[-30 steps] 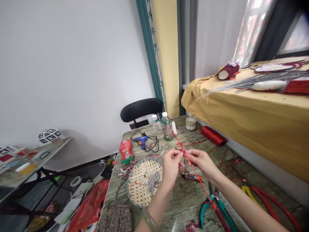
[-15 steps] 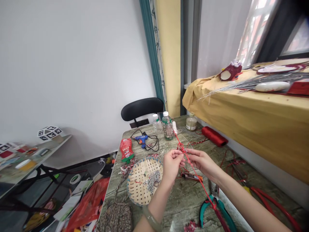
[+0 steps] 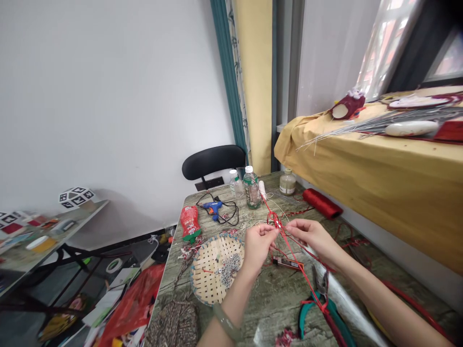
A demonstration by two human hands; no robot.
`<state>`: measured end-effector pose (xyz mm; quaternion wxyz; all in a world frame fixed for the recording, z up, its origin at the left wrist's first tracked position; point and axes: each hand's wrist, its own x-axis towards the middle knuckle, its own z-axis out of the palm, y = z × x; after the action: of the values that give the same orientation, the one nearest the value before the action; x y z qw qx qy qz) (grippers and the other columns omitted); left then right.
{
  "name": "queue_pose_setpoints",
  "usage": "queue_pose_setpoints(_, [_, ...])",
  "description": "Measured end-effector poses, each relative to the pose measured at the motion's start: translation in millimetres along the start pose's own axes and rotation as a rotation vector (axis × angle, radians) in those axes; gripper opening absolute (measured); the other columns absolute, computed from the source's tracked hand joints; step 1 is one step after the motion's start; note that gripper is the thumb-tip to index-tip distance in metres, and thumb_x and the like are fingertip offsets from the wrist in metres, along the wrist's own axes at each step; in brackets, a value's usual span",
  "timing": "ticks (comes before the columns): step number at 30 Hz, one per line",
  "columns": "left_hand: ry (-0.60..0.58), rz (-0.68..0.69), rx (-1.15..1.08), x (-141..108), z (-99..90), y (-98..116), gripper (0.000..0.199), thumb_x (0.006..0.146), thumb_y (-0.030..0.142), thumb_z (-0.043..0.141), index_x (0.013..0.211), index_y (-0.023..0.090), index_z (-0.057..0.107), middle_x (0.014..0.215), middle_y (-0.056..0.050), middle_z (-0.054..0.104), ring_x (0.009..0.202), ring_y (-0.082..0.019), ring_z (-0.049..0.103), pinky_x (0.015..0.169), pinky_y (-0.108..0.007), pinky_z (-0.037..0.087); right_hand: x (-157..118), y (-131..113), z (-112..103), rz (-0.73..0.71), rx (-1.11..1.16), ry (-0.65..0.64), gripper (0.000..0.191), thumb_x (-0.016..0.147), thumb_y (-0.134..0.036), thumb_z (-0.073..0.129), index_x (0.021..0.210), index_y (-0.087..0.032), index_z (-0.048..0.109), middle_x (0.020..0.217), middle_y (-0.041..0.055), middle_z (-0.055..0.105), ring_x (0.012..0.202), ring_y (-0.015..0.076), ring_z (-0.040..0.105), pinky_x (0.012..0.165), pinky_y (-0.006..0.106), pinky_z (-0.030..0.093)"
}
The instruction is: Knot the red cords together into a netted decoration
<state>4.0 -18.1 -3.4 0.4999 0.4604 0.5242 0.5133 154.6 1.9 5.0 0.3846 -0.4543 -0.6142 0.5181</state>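
Observation:
A red cord stretches from near the bottles down toward me, with loops and a knot around its middle. My left hand pinches the knotted part between thumb and fingers. From the other side, my right hand pinches a strand of the same cord close to the knot. A small shiny metal piece shows at the knot, too small to name surely. Below my right forearm lie teal-handled pliers, with the cord's near end over them. A woven basket holding several metal nuts sits left of my left hand.
Two bottles, a glass jar and a red thread spool stand or lie at the back. A blue glue gun, a red pouch, a small dark-and-orange packet and brown yarn lie on the table.
My right hand has drawn slightly away to the right from my left, a red strand now trailing from its fingers. The loops at the knot look more spread.

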Motion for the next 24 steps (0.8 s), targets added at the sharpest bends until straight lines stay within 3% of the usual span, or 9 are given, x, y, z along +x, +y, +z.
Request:
queue_pose_setpoints(5, [0.033, 0.026, -0.009, 2, -2.5, 0, 0.022, 0.063, 0.034, 0.06, 0.069, 0.013, 0.059, 0.041, 0.005, 0.044, 0.035, -0.004, 0.036, 0.036, -0.016, 0.027, 6, -3, -4, -0.093, -0.096, -0.012, 0.024, 0.069, -0.039, 0.056, 0.07, -0.016, 0.059, 0.065, 0.0003, 0.057, 0.058, 0.0122, 0.048, 0.054, 0.022, 0.035])
queue_pose_setpoints(12, [0.033, -0.004, -0.034, 2, -8.8, 1, 0.022, 0.061, 0.034, 0.062, 0.067, 0.013, 0.057, 0.038, 0.007, 0.041, 0.034, -0.003, 0.031, 0.035, -0.016, 0.023, 11, -2, -6, -0.099, -0.049, -0.031, 0.023, 0.069, -0.04, 0.056, 0.067, -0.017, 0.057, 0.064, 0.0002, 0.057, 0.06, 0.013, 0.05, 0.057, 0.023, 0.037])
queue_pose_setpoints(16, [0.028, 0.009, -0.096, 4, -8.2, 0, 0.024, 0.064, 0.035, 0.06, 0.069, 0.013, 0.056, 0.036, 0.008, 0.036, 0.031, -0.003, 0.026, 0.034, -0.016, 0.017, 11, -3, -5, -0.076, 0.054, -0.035, 0.028, 0.072, -0.041, 0.053, 0.085, -0.017, 0.061, 0.083, 0.0045, 0.062, 0.072, 0.0154, 0.054, 0.062, 0.023, 0.039])
queue_pose_setpoints(19, [-0.04, -0.018, -0.131, 8, -7.9, -2, 0.031, 0.062, 0.04, 0.061, 0.077, 0.014, 0.056, 0.038, 0.009, 0.035, 0.031, -0.002, 0.024, 0.033, -0.016, 0.014, 14, -3, -6, -0.022, 0.055, -0.133, 0.036, 0.07, -0.041, 0.056, 0.097, -0.018, 0.059, 0.084, 0.0036, 0.063, 0.065, 0.0137, 0.054, 0.055, 0.022, 0.038])
queue_pose_setpoints(24, [-0.155, -0.089, -0.098, 13, -9.9, -5, 0.038, 0.055, 0.039, 0.067, 0.082, 0.014, 0.057, 0.041, 0.009, 0.037, 0.032, -0.001, 0.023, 0.034, -0.017, 0.012, 22, -4, -10, 0.022, 0.012, -0.261, 0.038, 0.067, -0.037, 0.058, 0.098, -0.016, 0.061, 0.078, 0.0021, 0.063, 0.064, 0.0126, 0.053, 0.055, 0.022, 0.037])
